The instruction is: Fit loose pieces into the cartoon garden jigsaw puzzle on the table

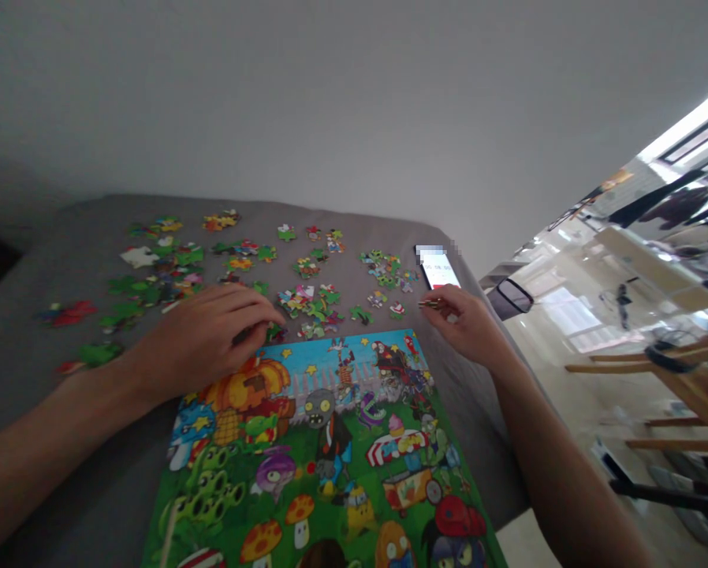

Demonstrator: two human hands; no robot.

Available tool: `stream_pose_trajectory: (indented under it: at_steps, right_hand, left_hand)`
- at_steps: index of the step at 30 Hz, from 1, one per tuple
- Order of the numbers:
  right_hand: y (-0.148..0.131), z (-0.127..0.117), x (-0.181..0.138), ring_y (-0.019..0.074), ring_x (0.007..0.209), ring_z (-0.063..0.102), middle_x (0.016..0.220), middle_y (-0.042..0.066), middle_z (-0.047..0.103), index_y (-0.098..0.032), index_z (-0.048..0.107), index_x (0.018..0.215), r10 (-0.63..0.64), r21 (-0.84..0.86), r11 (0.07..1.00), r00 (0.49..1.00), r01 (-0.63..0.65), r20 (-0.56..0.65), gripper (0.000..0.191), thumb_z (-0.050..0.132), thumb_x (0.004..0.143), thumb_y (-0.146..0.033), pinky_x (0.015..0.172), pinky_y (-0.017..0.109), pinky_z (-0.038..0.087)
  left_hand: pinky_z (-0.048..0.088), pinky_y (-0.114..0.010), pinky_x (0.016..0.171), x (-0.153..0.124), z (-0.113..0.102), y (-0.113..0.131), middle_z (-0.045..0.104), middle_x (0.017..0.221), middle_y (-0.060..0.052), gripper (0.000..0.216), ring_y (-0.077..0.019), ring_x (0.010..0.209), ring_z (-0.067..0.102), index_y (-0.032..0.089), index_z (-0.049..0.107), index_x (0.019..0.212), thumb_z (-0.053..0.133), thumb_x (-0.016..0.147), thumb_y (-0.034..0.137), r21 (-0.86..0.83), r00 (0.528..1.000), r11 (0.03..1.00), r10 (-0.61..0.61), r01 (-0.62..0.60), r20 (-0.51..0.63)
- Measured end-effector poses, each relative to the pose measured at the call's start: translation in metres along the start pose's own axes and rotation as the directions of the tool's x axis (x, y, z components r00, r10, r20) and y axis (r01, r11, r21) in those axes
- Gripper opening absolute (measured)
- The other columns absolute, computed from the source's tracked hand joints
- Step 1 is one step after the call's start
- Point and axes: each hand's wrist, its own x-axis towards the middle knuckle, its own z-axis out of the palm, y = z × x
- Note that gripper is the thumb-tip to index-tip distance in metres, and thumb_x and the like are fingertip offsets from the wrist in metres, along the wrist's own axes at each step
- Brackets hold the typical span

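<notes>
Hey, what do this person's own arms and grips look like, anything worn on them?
Both the left arm and the right arm are bare as far as they show, with no sleeves. The left grip and right grip are ungloved human hands; I see no watch or bracelet.

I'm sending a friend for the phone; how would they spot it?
Find the grey cloth. Near its far right corner, just beyond the right hand, lies the phone. Its lit white screen sets it apart from the colourful puzzle pieces to its left.
</notes>
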Motion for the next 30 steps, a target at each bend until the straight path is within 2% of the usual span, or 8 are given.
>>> stream_pose_trajectory:
  at_steps: [3, 5, 8, 11, 15, 22, 26, 30]
  right_hand:
    - [-0.019, 0.003, -0.008, 0.0187, 0.075, 0.073, 0.084, 0.0, 0.067, -0.024, 0.064, 0.102, 0.022, 0.281, 0.959, 1.0, -0.016, -0.017, 0.012, 0.07, 0.093, -0.029, 0.067, 0.031, 0.059]
    - [-0.038, 0.006, -0.014, 0.0161, 0.075, 0.073, 0.087, -0.002, 0.07, -0.028, 0.066, 0.112, -0.011, 0.444, 0.896, 0.999, -0.007, 0.038, 0.018, 0.07, 0.095, -0.026, 0.071, 0.031, 0.06]
    - [-0.07, 0.013, -0.023, 0.016, 0.09, 0.073, 0.102, 0.001, 0.076, -0.03, 0.074, 0.118, -0.2, 0.42, 0.9, 0.967, 0.118, 0.157, 0.026, 0.07, 0.095, -0.018, 0.078, 0.03, 0.058]
    - [-0.099, 0.021, -0.032, 0.0153, 0.09, 0.072, 0.094, 0.0, 0.078, -0.028, 0.076, 0.107, -0.363, 0.472, 0.853, 0.903, 0.223, 0.229, 0.02, 0.071, 0.094, -0.013, 0.084, 0.031, 0.057]
    - [-0.126, 0.032, -0.044, 0.0116, 0.085, 0.072, 0.09, -0.001, 0.076, -0.022, 0.072, 0.099, -0.352, 0.545, 0.831, 0.867, 0.115, 0.353, 0.013, 0.07, 0.094, -0.01, 0.078, 0.025, 0.057]
    - [-0.147, 0.056, -0.065, 0.0118, 0.089, 0.07, 0.101, 0.003, 0.073, -0.024, 0.075, 0.114, -0.381, 0.52, 0.851, 0.764, 0.07, 0.52, 0.02, 0.063, 0.101, -0.015, 0.076, 0.023, 0.055]
    - [-0.147, 0.071, -0.071, 0.0131, 0.086, 0.069, 0.1, 0.004, 0.072, -0.022, 0.077, 0.108, -0.335, 0.43, 0.897, 0.795, 0.104, 0.506, 0.018, 0.062, 0.101, -0.016, 0.075, 0.026, 0.054]
    - [-0.146, 0.081, -0.071, 0.0169, 0.092, 0.065, 0.097, 0.004, 0.072, -0.021, 0.077, 0.104, -0.405, 0.396, 0.887, 0.813, 0.238, 0.418, 0.013, 0.065, 0.101, -0.02, 0.082, 0.03, 0.054]
  left_hand:
    - [0.048, -0.04, 0.103, 0.0, -0.005, 0.011, 0.074, 0.109, -0.005, 0.032, -0.021, 0.105, 0.066, 0.021, 0.071, 0.106, 0.04, 0.105, 0.026, -0.1, 0.998, 0.993, 0.062, -0.059, 0.022]
    - [0.044, -0.041, 0.11, -0.002, -0.006, 0.019, 0.072, 0.122, -0.007, 0.03, -0.0228, 0.117, 0.064, 0.022, 0.07, 0.117, 0.045, 0.106, 0.034, -0.166, 0.993, 0.985, 0.071, -0.054, 0.093]
    - [0.032, -0.049, 0.123, -0.009, -0.007, 0.032, 0.059, 0.146, -0.009, 0.041, -0.029, 0.143, 0.047, 0.027, 0.062, 0.136, 0.056, 0.103, 0.05, -0.165, 0.976, 0.984, 0.096, -0.063, 0.198]
    - [0.021, -0.057, 0.127, -0.017, -0.006, 0.04, 0.042, 0.162, -0.01, 0.061, -0.0337, 0.157, 0.024, 0.032, 0.05, 0.151, 0.066, 0.097, 0.055, -0.135, 0.951, 0.987, 0.123, -0.087, 0.284]
    - [0.015, -0.062, 0.127, -0.018, -0.006, 0.043, 0.028, 0.171, -0.011, 0.077, -0.0367, 0.161, 0.011, 0.034, 0.043, 0.157, 0.077, 0.09, 0.05, -0.126, 0.905, 0.991, 0.099, -0.05, 0.413]
    - [0.014, -0.065, 0.126, -0.013, -0.007, 0.042, 0.021, 0.174, -0.013, 0.08, -0.0388, 0.162, 0.005, 0.034, 0.041, 0.159, 0.078, 0.089, 0.051, -0.118, 0.864, 0.993, 0.038, 0.025, 0.502]
    - [0.014, -0.064, 0.127, -0.016, -0.006, 0.043, 0.021, 0.174, -0.012, 0.075, -0.0366, 0.162, 0.003, 0.035, 0.041, 0.159, 0.074, 0.093, 0.048, -0.14, 0.87, 0.99, 0.077, -0.01, 0.487]
    - [0.015, -0.064, 0.127, -0.016, -0.008, 0.045, 0.024, 0.174, -0.011, 0.071, -0.0365, 0.162, 0.006, 0.035, 0.047, 0.156, 0.077, 0.091, 0.039, -0.154, 0.88, 0.988, 0.07, 0.004, 0.469]
